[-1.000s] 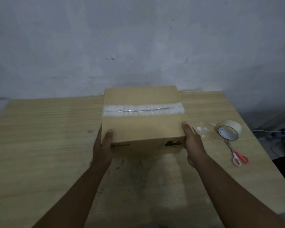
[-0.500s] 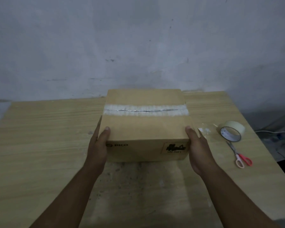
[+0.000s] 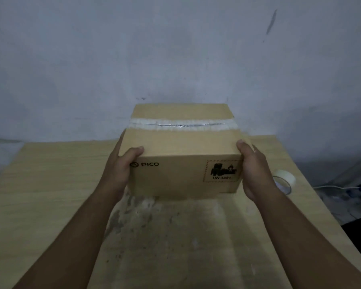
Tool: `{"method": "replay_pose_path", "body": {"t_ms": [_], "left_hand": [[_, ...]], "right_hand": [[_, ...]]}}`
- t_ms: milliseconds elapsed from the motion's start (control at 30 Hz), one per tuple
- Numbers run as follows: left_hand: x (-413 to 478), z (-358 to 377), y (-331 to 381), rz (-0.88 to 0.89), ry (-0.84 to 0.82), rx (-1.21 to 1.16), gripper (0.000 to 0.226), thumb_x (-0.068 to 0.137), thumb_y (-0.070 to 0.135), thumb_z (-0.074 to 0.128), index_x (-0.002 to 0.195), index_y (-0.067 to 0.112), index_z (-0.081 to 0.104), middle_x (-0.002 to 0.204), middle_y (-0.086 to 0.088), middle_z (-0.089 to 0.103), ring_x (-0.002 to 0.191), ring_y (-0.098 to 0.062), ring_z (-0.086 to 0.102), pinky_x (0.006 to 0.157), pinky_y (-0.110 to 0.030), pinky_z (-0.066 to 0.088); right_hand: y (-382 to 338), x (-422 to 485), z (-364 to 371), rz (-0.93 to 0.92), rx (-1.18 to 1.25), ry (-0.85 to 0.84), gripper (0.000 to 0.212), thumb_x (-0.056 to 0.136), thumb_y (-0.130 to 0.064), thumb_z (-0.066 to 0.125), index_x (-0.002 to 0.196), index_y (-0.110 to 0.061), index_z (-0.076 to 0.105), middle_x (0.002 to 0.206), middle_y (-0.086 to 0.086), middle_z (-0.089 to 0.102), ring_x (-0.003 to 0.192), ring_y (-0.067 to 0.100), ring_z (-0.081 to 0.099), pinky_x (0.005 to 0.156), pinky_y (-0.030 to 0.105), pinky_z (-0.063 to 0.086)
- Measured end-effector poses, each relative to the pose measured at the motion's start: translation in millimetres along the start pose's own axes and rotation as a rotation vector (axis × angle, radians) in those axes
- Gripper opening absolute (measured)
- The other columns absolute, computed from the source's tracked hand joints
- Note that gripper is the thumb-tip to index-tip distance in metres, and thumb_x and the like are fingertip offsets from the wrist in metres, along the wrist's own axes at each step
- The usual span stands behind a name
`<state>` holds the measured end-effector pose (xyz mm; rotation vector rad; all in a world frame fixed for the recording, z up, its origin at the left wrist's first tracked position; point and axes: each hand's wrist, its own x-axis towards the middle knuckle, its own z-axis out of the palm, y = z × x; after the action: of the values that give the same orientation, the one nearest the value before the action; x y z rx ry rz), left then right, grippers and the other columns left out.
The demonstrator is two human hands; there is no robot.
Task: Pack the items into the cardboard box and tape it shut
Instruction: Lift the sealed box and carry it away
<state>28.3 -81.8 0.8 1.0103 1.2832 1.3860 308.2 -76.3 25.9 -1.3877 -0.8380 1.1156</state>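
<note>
A closed brown cardboard box (image 3: pixel 183 147) with a strip of clear tape (image 3: pixel 182 126) across its top seam is held up above the wooden table (image 3: pixel 50 195). Its front face shows a PICO logo and a UN 3481 label. My left hand (image 3: pixel 121 170) grips the box's left side, thumb on the top edge. My right hand (image 3: pixel 255 170) grips the right side the same way. Whatever is packed inside stays hidden.
A roll of tape (image 3: pixel 283 182) lies on the table at the right, partly behind my right hand. A grey wall stands behind the table. Cables lie beyond the table's right edge (image 3: pixel 342 188).
Both hands have lifted the box off the table and brought it closer to me. The scissors seen earlier at the right are now out of sight.
</note>
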Motion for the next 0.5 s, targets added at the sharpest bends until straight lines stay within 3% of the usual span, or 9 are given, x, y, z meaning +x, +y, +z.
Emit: {"method": "replay_pose_path", "body": {"t_ms": [133, 233, 333, 500], "left_hand": [[3, 13, 49, 0.123, -0.019, 0.018, 0.054, 0.076, 0.031, 0.065, 0.13, 0.028, 0.058, 0.102, 0.006, 0.074, 0.09, -0.011, 0.069, 0.071, -0.025, 0.049], [1, 28, 86, 0.199, -0.009, 0.049, 0.048, 0.076, 0.034, 0.065, 0.124, 0.025, 0.062, 0.098, 0.006, 0.074, 0.09, -0.013, 0.07, 0.069, -0.023, 0.051], [-7, 46, 120, 0.27, -0.02, 0.076, 0.037, 0.078, 0.032, 0.065, 0.115, 0.022, 0.066, 0.092, 0.005, 0.073, 0.081, -0.012, 0.069, 0.062, -0.016, 0.051], [-26, 79, 165, 0.368, -0.037, 0.11, 0.031, 0.08, 0.031, 0.065, 0.108, 0.017, 0.066, 0.086, 0.003, 0.069, 0.077, -0.014, 0.066, 0.063, -0.021, 0.05]], "right_hand": [[-47, 6, 3, -0.108, 0.014, -0.021, 0.021, 0.096, -0.032, 0.048, 0.093, -0.021, 0.066, 0.083, -0.001, 0.07, 0.066, 0.009, 0.067, 0.046, 0.02, 0.047], [-83, 10, -2, -0.195, 0.018, -0.035, 0.024, 0.096, -0.031, 0.047, 0.086, -0.019, 0.064, 0.073, -0.003, 0.064, 0.055, 0.004, 0.062, 0.042, 0.017, 0.043], [-110, 14, -14, -0.25, 0.017, -0.057, 0.025, 0.094, -0.035, 0.047, 0.078, -0.021, 0.061, 0.07, 0.0, 0.06, 0.055, 0.01, 0.06, 0.049, 0.024, 0.043], [-149, 18, -44, -0.323, 0.053, -0.066, 0.032, 0.088, -0.039, 0.048, 0.06, -0.023, 0.049, 0.062, -0.003, 0.048, 0.063, 0.017, 0.049, 0.061, 0.035, 0.036]]}}
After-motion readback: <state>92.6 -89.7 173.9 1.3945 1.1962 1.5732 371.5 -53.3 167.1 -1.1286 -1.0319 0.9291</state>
